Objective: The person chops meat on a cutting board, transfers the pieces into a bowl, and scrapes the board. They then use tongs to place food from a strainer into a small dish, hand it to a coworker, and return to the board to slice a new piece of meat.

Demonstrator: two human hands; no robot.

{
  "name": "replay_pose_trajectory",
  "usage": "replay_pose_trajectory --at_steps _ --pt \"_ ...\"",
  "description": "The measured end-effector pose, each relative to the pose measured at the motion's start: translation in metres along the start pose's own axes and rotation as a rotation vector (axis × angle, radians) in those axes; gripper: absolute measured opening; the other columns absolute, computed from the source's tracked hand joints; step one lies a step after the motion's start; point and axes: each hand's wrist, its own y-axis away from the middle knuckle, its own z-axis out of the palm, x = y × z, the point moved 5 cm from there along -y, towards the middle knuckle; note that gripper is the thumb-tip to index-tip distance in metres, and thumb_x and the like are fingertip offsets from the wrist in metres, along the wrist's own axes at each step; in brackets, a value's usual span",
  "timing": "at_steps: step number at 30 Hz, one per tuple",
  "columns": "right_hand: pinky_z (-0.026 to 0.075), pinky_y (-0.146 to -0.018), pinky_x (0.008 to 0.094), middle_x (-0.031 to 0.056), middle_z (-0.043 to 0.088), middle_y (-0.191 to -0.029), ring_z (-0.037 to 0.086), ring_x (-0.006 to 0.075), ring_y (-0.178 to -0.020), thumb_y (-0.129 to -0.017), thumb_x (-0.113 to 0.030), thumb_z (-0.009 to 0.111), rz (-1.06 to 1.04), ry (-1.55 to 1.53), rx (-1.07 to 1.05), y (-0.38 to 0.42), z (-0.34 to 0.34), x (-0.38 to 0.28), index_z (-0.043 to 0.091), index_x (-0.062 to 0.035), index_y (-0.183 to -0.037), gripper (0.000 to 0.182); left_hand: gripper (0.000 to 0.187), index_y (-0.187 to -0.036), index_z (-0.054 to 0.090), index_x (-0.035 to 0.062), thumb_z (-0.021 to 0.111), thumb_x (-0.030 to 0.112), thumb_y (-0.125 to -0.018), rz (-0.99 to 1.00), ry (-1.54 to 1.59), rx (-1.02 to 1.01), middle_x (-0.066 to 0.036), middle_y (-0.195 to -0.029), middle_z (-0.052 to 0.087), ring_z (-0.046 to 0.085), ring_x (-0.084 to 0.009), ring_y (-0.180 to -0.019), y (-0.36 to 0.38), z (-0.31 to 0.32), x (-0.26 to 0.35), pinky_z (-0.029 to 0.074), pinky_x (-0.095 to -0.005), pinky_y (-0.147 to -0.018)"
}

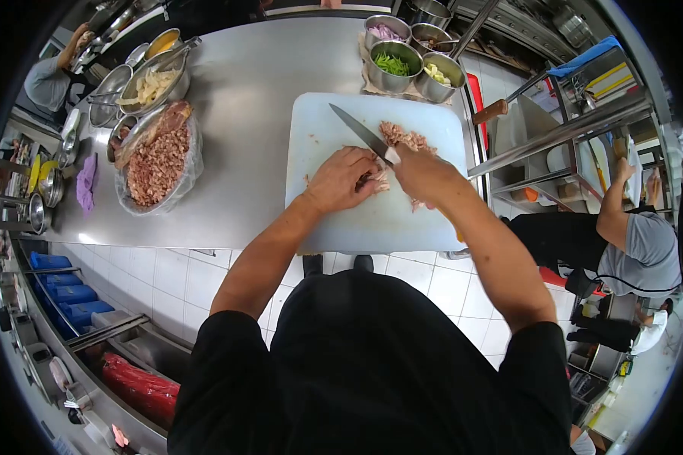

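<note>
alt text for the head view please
A person's right hand grips a knife over a white cutting board, left hand against pieces of meat. A plastic-lined container of chopped meat stands left, metal pots beyond.

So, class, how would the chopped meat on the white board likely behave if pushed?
The chopped meat would probably spread rather than move as one, since it lies in small, loose pieces. Those pieces look raw and pinkish, so likely soft. On the smooth-looking cutting board, they may slide.
</note>
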Motion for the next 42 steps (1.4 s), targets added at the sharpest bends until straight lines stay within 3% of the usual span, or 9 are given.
replay_pose_trajectory --at_steps 3,9,16,20,24,27,32,41,42 --pt "0.055 -0.056 0.0447 0.0236 0.067 -0.078 0.067 0.0318 -0.052 -0.099 -0.021 0.047 0.076 0.018 -0.084 0.026 0.012 0.011 0.046 0.0022 -0.118 0.03 0.024 -0.097 0.063 0.0063 0.075 0.017 -0.079 -0.013 0.036 -0.017 -0.011 -0.112 0.06 0.058 -0.032 -0.104 -0.001 0.0 -0.003 0.048 -0.0421 -0.094" --pt "0.051 -0.078 0.061 0.0296 0.068 -0.089 0.067 0.0483 -0.081 -0.101 -0.024 0.044 -0.057 0.026 0.26 -0.007 0.08 0.034 0.05 0.0006 -0.114 0.029 0.024 -0.098 0.063 0.0071 0.074 0.017 -0.079 0.011 0.015 -0.027 -0.011 -0.11 0.06 0.057 -0.032 -0.104 0.003 0.006 -0.009 0.047 -0.0415 -0.094" --pt "0.057 -0.057 0.0446 0.0251 0.069 -0.085 0.067 0.0333 -0.053 -0.1 -0.02 0.043 0.149 -0.05 -0.143 0.025 0.009 -0.003 0.049 0.0025 -0.118 0.03 0.022 -0.097 0.062 0.0079 0.072 0.015 -0.079 0.001 0.02 0.08 -0.011 -0.11 0.059 0.057 -0.032 -0.104 0.003 -0.009 0.001 0.046 -0.0413 -0.094" --pt "0.053 -0.075 0.0597 0.0298 0.068 -0.086 0.068 0.0488 -0.081 -0.101 -0.027 0.046 0.078 0.089 0.148 0.014 0.079 0.029 0.047 -0.0023 -0.122 0.033 0.021 -0.096 0.061 0.0081 0.071 0.015 -0.078 -0.044 0.065 -0.034 -0.011 -0.108 0.058 0.056 -0.032 -0.103 0.01 0.006 -0.007 0.046 -0.0416 -0.094" --pt "0.054 -0.072 0.0574 0.0289 0.068 -0.084 0.068 0.047 -0.072 -0.101 -0.027 0.045 -0.091 0.094 0.323 -0.025 0.079 0.027 0.046 -0.0021 -0.124 0.034 0.022 -0.095 0.061 0.0084 0.071 0.013 -0.077 -0.048 0.073 -0.044 -0.011 -0.106 0.058 0.056 -0.0315 -0.102 0.008 -0.003 -0.003 0.046 -0.0415 -0.094" --pt "0.052 -0.068 0.0574 0.0291 0.068 -0.084 0.066 0.0486 -0.075 -0.102 -0.028 0.046 0.114 -0.118 -0.055 0.012 0.013 -0.018 0.045 0.0011 -0.128 0.039 0.022 -0.095 0.061 0.0085 0.071 0.012 -0.076 -0.015 0.023 0.126 -0.01 -0.104 0.058 0.057 -0.031 -0.103 0.008 -0.015 0.001 0.046 -0.0414 -0.094" --pt "0.051 -0.076 0.0601 0.031 0.067 -0.084 0.066 0.0506 -0.077 -0.102 -0.026 0.045 0.05 0.087 0.15 0.024 0.079 0.023 0.045 0.0018 -0.125 0.036 0.018 -0.091 0.061 0.0083 0.07 0.013 -0.076 -0.035 0.049 0.025 -0.009 -0.102 0.058 0.057 -0.03 -0.1 0.012 0.002 -0.008 0.046 -0.0417 -0.093" --pt "0.055 -0.051 0.042 0.0251 0.067 -0.075 0.065 0.0296 -0.047 -0.102 -0.024 0.044 0.112 -0.067 -0.097 0.036 0.021 -0.016 0.046 0.0042 -0.12 0.033 0.017 -0.091 0.062 0.0085 0.07 0.013 -0.076 -0.068 0.074 0.052 -0.01 -0.105 0.06 0.056 -0.0309 -0.104 0.016 -0.006 -0.004 0.046 -0.0417 -0.094" --pt "0.055 -0.056 0.0481 0.0269 0.067 -0.077 0.067 0.0368 -0.055 -0.102 -0.025 0.045 0.125 -0.051 -0.054 0.043 0.038 -0.004 0.046 0.0025 -0.121 0.034 0.017 -0.09 0.062 0.0087 0.07 0.013 -0.076 -0.081 0.065 0.03 -0.01 -0.105 0.06 0.056 -0.031 -0.104 0.015 -0.006 -0.005 0.045 -0.0418 -0.094"
